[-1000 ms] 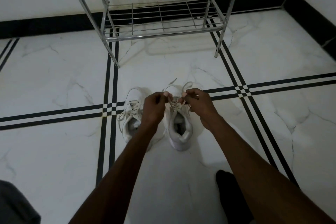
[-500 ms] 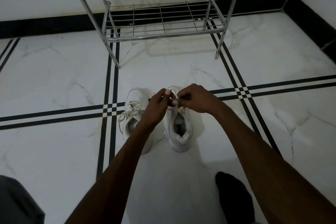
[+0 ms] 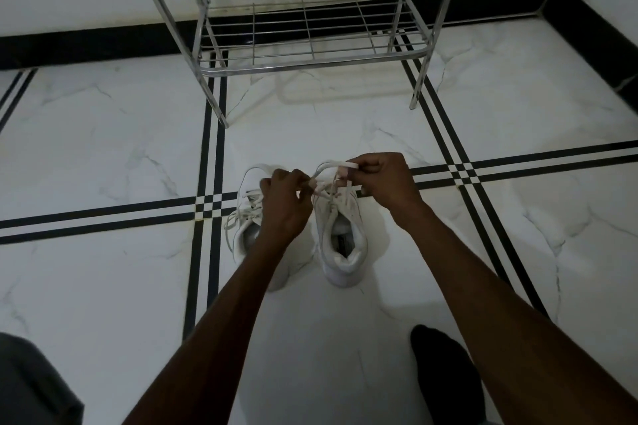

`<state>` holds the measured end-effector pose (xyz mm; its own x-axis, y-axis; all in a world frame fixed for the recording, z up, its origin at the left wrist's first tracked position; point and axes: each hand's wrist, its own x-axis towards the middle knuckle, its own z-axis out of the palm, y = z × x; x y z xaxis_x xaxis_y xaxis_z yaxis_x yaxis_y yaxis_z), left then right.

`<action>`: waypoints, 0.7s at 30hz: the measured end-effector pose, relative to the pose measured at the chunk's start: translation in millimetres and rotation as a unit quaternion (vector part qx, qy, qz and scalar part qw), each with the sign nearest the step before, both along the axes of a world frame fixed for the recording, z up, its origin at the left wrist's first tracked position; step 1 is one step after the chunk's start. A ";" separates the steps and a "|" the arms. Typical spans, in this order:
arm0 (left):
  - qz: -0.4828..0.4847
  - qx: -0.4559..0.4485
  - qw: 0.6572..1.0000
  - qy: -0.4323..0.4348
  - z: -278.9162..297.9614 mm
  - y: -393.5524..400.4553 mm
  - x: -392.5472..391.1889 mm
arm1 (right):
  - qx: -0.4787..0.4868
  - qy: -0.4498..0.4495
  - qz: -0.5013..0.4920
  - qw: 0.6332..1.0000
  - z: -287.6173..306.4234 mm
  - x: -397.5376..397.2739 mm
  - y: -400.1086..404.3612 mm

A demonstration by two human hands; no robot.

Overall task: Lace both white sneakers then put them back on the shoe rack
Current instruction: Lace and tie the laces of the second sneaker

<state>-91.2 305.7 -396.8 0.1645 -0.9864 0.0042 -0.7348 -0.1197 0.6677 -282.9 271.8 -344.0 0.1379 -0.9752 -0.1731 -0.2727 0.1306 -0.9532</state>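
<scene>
On the floor before the shoe rack (image 3: 310, 60), the right sneaker (image 3: 341, 235) points away; right hand (image 3: 383, 183) and left hand (image 3: 284, 207) each pinch its lace (image 3: 329, 167), pulling crosswise above the tongue; left sneaker (image 3: 247, 217) alongside

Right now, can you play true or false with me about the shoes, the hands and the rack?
1. Both white sneakers stand on the floor. True.
2. One sneaker already sits on the shoe rack. False: both shelves that show are bare, and the left sneaker and right sneaker stand in front of it.
3. Both hands hold the lace of the right sneaker. True: the left hand and right hand pinch it.
4. The sneakers lie on their sides. False: they stand upright, openings up.
5. The rack is made of wood. False: it is shiny metal wire.
</scene>
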 end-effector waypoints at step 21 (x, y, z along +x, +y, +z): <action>0.185 -0.010 0.975 -0.124 12.5 32.5 63.9 | 0.264 0.034 -0.187 0.946 -48.6 -55.0 9.8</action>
<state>-27.3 338.2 -384.2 0.5013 -0.8585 0.1079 -0.7823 -0.3965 0.4804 -337.9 281.6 -392.6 -0.2273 -0.7294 -0.6452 -0.1715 0.6821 -0.7108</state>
